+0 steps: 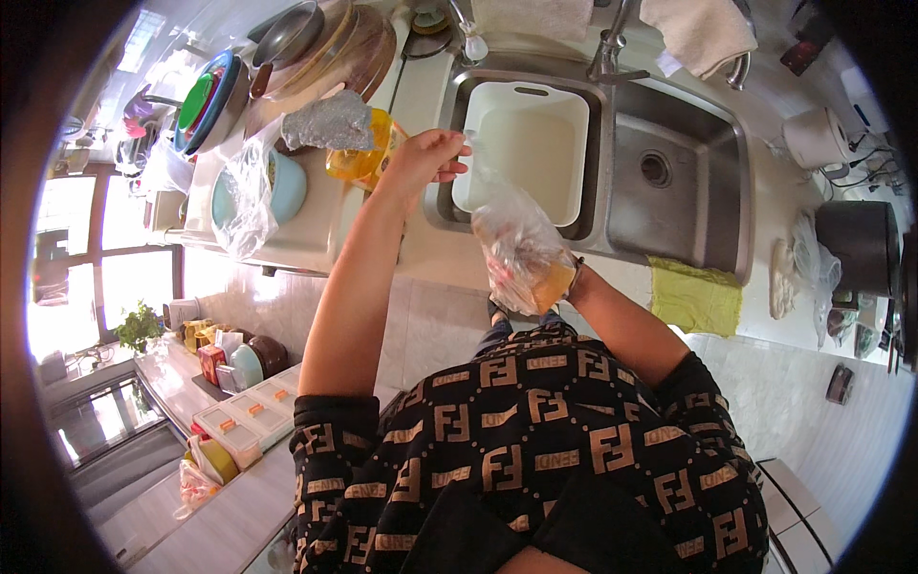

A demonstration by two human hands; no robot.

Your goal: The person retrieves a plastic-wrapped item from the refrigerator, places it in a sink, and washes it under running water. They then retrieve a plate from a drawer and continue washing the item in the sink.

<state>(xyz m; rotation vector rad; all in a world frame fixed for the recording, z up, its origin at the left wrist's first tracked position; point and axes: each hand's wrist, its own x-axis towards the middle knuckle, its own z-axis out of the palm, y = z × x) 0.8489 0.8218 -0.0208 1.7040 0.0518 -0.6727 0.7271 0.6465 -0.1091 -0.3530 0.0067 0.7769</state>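
My left hand (432, 159) is over the left rim of a white plastic basin (527, 151), its fingertips drawn together. Something faint and transparent shows by them; whether they pinch it is unclear. At the counter's front edge, my right hand (578, 278) holds a clear plastic bag (520, 247) with reddish and yellowish contents; the bag hides most of its fingers. Cloudy, pale liquid appears to lie in the basin, which sits in the left bowl of a steel double sink (609, 172). Left of my left hand stands a yellow bottle (391, 136) beside a silvery crumpled piece (330, 123).
A faucet (611, 50) rises behind the sink. A yellow-green cloth (696, 295) hangs over the front edge. On the left are a light-blue bowl (288, 188), a plastic bag (247, 208), a pan (289, 34) and round boards (373, 54). A black container (857, 247) stands at right.
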